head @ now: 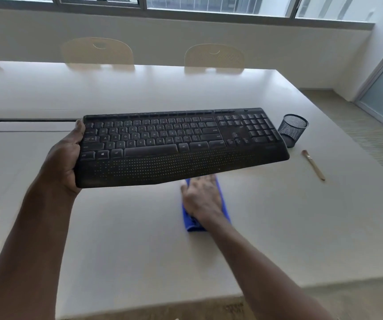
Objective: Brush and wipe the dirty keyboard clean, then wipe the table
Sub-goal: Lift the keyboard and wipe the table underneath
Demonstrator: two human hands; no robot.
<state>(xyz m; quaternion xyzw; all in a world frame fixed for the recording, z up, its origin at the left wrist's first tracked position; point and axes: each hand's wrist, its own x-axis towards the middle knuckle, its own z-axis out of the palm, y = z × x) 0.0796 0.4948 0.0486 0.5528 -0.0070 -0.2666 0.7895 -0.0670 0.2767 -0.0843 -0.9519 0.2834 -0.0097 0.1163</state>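
Your left arm reaches forward from the lower left. Your left hand [66,158] grips the left end of the black keyboard [181,144], with the thumb lying over the top beside the corner keys. The other fingers wrap underneath, out of sight. The keyboard is held up off the pale tabletop [116,239], keys facing you, and spans the middle of the view. Its right end sits in front of a black mesh pen cup [293,128], and you cannot tell whether the two touch.

Your right arm comes in from the lower right, and your right hand [203,197] lies palm down on a folded blue cloth [193,225] on the tabletop, just below the keyboard's front edge. The fingers [205,181] are straight, close together and pressed flat onto the cloth. Their tips are blurred and partly hidden under the keyboard.

Bare tabletop lies all around the cloth, left, right and toward you, where the near edge crosses the bottom of the view. The right edge runs diagonally past the pen cup. A small wooden-handled brush [314,165] lies near that edge, well apart from your right hand. A dark seam crosses the tabletop at the left, behind the keyboard. At the far side, two pale chairs [97,51] stand against the table beneath a window.
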